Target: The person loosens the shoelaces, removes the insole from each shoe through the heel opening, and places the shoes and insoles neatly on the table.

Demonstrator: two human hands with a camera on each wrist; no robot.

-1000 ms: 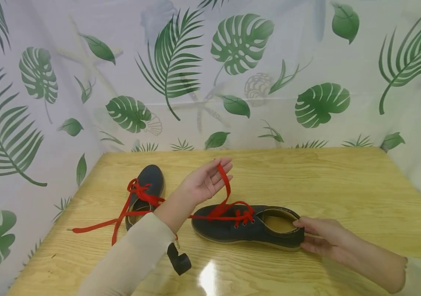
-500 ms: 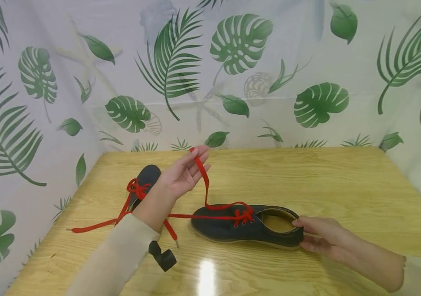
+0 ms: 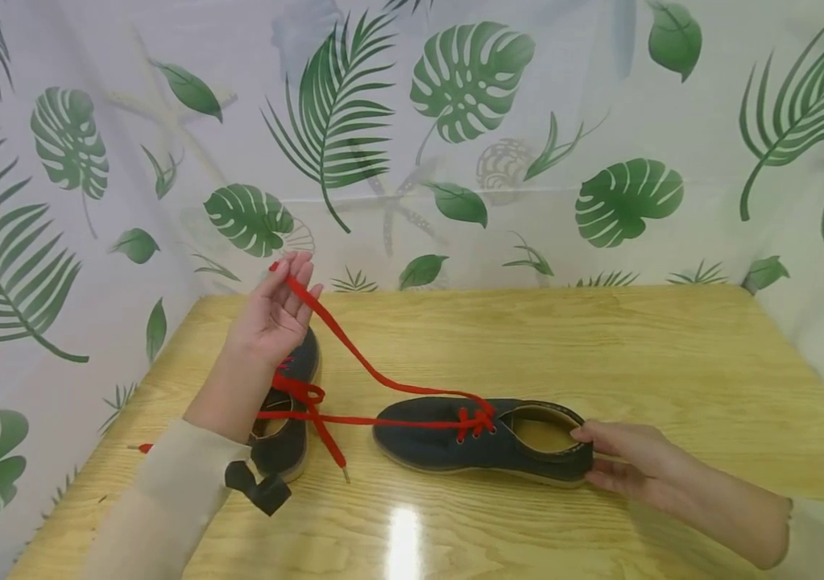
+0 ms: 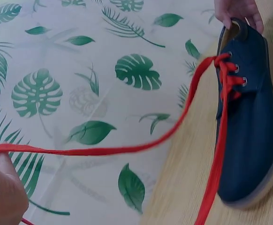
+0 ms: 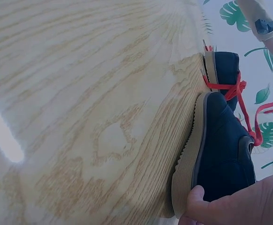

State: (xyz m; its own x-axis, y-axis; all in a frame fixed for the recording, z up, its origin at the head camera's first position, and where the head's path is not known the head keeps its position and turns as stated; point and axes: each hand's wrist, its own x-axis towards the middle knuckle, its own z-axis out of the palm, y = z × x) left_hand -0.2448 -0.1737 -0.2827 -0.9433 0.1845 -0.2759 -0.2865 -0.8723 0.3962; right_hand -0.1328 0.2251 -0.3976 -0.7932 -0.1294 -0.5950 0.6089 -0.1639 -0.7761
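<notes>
My left hand (image 3: 270, 318) is raised above the far-left part of the table, pinching a red shoelace (image 3: 354, 352) between thumb and fingers. The lace runs down in a slack curve to the eyelets of a dark navy shoe (image 3: 426, 451). That shoe lies with its toe to the left, and my right hand (image 3: 636, 467) grips its heel, thumb at the collar's edge. A second lace end (image 3: 361, 420) stretches leftward from the eyelets across the toe. In the left wrist view the shoelace (image 4: 103, 151) passes over the fingers of my left hand (image 4: 5, 187).
Another navy shoe (image 3: 284, 455) with a tied red bow (image 3: 303, 391) stands on the left, partly hidden behind my left arm. A black strap piece (image 3: 259, 487) hangs from my left sleeve. The wooden table (image 3: 600, 346) meets a leaf-print cloth (image 3: 527, 201) at the back.
My left hand has moved left and up with the shoelace, drawing more of it out from over the toe into a long curve. The right hand has stayed on the heel.
</notes>
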